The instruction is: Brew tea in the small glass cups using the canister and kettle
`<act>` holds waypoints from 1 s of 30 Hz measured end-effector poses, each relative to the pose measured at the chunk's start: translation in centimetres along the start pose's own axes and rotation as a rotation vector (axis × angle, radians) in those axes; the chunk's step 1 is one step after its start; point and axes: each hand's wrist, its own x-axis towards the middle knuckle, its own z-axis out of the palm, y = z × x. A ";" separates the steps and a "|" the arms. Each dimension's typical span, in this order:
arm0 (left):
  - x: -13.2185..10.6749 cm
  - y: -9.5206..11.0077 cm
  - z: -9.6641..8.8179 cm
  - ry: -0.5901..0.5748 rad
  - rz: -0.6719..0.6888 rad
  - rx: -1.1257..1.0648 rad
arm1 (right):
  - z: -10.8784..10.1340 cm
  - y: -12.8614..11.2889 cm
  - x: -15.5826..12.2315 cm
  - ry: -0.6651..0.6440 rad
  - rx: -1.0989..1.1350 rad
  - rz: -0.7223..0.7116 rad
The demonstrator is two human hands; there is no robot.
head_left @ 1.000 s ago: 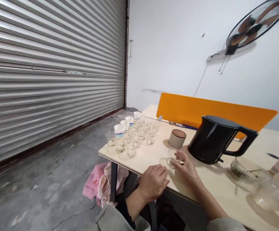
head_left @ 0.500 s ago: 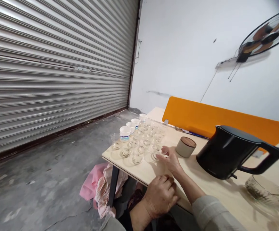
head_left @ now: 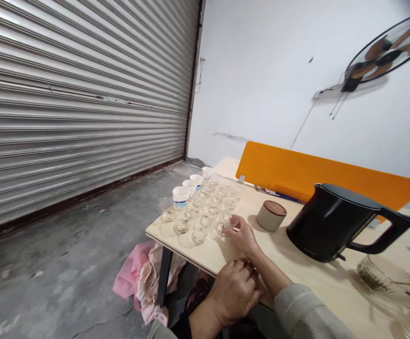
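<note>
Small clear glass cup, upright.

a pale wooden table. rows of small glass cups stand at its left end, with white paper cups along the left edge. near the middle sits a grey jar with a wooden lid, then a black electric kettle and, farther right, a glass bowl. an orange divider lines the far edge.

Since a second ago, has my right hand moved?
Yes. The right hand, holding a glass cup, went leftward from beside the kettle, past the lidded jar, to the cup rows.
</note>
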 end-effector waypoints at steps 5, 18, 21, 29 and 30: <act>0.0 0.0 -0.1 -0.026 -0.013 -0.004 | -0.4 -0.1 -0.3 -0.032 0.039 -0.007; 0.0 0.1 -0.4 -0.038 -0.015 -0.008 | -0.5 1.0 0.2 -0.014 -0.141 -0.058; 0.1 0.1 -0.4 -0.042 -0.026 -0.002 | -0.6 1.1 0.3 -0.016 -0.157 -0.051; -0.4 0.2 -0.2 -0.029 -0.027 -0.016 | -1.2 0.9 -1.1 -0.001 -0.123 -0.024; -0.5 0.2 -0.2 -0.028 -0.031 -0.016 | -1.9 0.9 -1.6 0.021 -0.142 -0.036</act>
